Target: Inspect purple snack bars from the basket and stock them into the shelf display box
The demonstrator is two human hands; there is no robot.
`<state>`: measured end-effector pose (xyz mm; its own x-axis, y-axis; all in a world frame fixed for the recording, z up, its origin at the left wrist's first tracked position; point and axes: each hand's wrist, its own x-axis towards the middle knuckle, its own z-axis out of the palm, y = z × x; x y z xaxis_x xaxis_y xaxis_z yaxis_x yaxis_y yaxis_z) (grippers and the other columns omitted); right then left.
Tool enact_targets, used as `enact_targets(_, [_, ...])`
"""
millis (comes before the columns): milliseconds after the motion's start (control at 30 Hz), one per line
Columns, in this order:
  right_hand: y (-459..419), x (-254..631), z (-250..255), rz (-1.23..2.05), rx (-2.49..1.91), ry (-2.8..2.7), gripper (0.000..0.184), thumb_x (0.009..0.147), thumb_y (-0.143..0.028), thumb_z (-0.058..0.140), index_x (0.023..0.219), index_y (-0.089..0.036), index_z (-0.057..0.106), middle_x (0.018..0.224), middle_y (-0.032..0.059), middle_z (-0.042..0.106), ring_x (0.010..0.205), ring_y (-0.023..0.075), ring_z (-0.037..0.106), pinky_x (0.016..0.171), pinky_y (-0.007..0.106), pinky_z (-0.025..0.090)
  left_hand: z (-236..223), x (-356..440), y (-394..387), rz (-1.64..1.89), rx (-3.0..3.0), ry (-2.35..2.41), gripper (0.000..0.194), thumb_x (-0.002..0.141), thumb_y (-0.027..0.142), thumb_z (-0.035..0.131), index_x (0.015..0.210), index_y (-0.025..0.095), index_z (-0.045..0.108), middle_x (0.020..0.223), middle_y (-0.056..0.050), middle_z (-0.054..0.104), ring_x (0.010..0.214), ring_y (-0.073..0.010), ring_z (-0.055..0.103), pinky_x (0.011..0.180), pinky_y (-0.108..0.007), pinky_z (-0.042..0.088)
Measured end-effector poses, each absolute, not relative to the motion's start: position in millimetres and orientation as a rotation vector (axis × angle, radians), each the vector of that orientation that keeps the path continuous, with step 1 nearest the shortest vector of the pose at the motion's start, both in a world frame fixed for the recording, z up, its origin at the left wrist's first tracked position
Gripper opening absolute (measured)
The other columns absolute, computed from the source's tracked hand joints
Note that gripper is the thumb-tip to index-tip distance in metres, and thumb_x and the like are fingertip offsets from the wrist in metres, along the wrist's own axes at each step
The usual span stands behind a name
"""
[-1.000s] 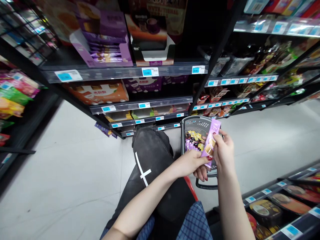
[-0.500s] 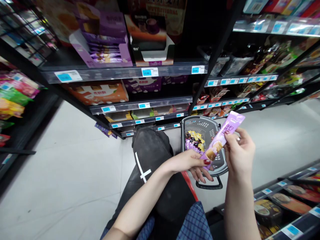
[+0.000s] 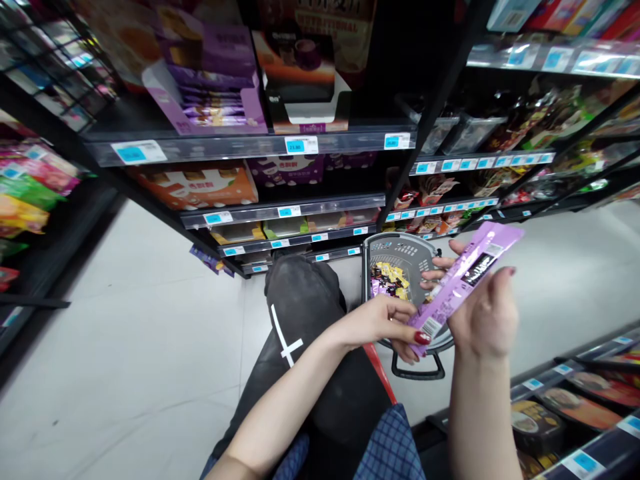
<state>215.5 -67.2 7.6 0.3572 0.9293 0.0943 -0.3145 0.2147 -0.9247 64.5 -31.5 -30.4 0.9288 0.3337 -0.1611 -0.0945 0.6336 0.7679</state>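
My left hand (image 3: 385,323) pinches the lower end of a slim purple sachet (image 3: 457,287) between thumb and fingers. The sachet slants up to the right, and its back shows a barcode and small print. Behind its upper half is my right hand (image 3: 483,313), open, with fingers stretched out and the thumb lifted clear; whether the palm touches the sachet I cannot tell. Below both hands, a grey shopping basket (image 3: 400,243) stands on the floor. Inside it lie several small yellow, black and purple packets (image 3: 387,280).
My bent knee (image 3: 305,287) is left of the basket. Ahead, a dark shelf unit (image 3: 240,143) carries an open purple box of sachets (image 3: 215,93) and a brown box (image 3: 300,73). Another shelf with packaged food (image 3: 540,427) runs along the lower right. Bagged snacks (image 3: 30,180) hang at left.
The sachet has been flipped from its printed front to its back. My right hand has let go of its upper part and spread its fingers; the left still grips the lower end.
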Motion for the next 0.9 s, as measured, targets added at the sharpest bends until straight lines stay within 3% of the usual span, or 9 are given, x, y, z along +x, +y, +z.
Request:
enact_targets(67, [-68.3,217.0,7.2,0.968,-0.983,-0.792,0.055,0.082,-0.066,0.045,0.106,-0.020,0.062,0.088,0.0059,0.069,0.067,0.0186,0.068,0.066,0.037,0.059,-25.4,62.3,-30.6,0.375,0.926,0.412,0.036,0.057,0.037,0.083,0.072,0.011,0.065,0.062,0.000,0.065,0.053,-0.0108,0.062,0.057,-0.023,0.054])
enact_targets(167, [-70.3,220.6,4.8,0.852,-1.051,-0.793,0.034,0.081,-0.047,0.060,0.102,-0.021,0.064,0.083,0.0041,0.070,0.070,0.0191,0.069,0.075,0.040,0.058,-19.8,55.4,-27.5,0.575,1.004,0.519,0.031,0.062,0.037,0.080,0.074,0.011,0.067,0.063,-0.001,0.066,0.057,-0.0106,0.063,0.060,-0.022,0.053])
enact_targets(267, [-71.6,220.2,2.4,0.806,-1.094,-0.786,0.020,0.077,-0.037,0.068,0.087,-0.020,0.067,0.076,0.0038,0.070,0.080,0.0210,0.069,0.079,0.043,0.057,-16.9,45.8,-24.3,0.714,0.982,0.583,0.031,0.069,0.039,0.075,0.081,0.011,0.069,0.067,-0.004,0.070,0.063,-0.0163,0.069,0.063,-0.027,0.057])
enact_targets(367, [-72.2,216.8,1.7,0.811,-1.068,-0.761,0.019,0.073,-0.037,0.071,0.079,-0.020,0.066,0.075,0.0026,0.069,0.075,0.0187,0.068,0.073,0.041,0.060,-16.0,36.7,-21.5,0.868,1.001,0.654,0.030,0.073,0.040,0.072,0.080,0.011,0.069,0.066,-0.005,0.070,0.061,-0.0188,0.070,0.062,-0.030,0.058])
enact_targets(533, [-72.9,218.5,-1.2,0.827,-1.041,-0.676,0.017,0.067,-0.033,0.076,0.074,-0.020,0.067,0.069,-0.0011,0.069,0.054,0.0119,0.063,0.056,0.031,0.061,-14.0,26.2,-18.5,1.234,1.107,0.788,0.030,0.078,0.043,0.065,0.068,0.015,0.065,0.058,0.001,0.064,0.048,-0.0131,0.061,0.050,-0.026,0.052])
enact_targets(767, [-68.9,191.0,-39.1,1.281,-1.065,-0.610,0.019,0.064,-0.027,0.078,0.074,-0.017,0.065,0.063,-0.0009,0.069,0.048,0.0112,0.064,0.051,0.023,0.057,-3.4,14.4,-25.9,1.795,1.443,1.158,0.036,0.084,0.039,0.059,0.055,0.019,0.055,0.048,0.004,0.049,0.045,-0.0088,0.044,0.046,-0.023,0.035])
enact_targets(900, [-69.7,160.9,-65.3,1.609,-1.007,-0.512,0.024,0.066,-0.032,0.077,0.077,-0.017,0.062,0.064,0.0022,0.072,0.048,0.0123,0.066,0.049,0.021,0.055,2.0,5.9,-27.0,1.842,1.683,1.408,0.034,0.085,0.031,0.059,0.054,0.018,0.053,0.049,0.005,0.045,0.047,-0.0084,0.039,0.050,-0.023,0.032])
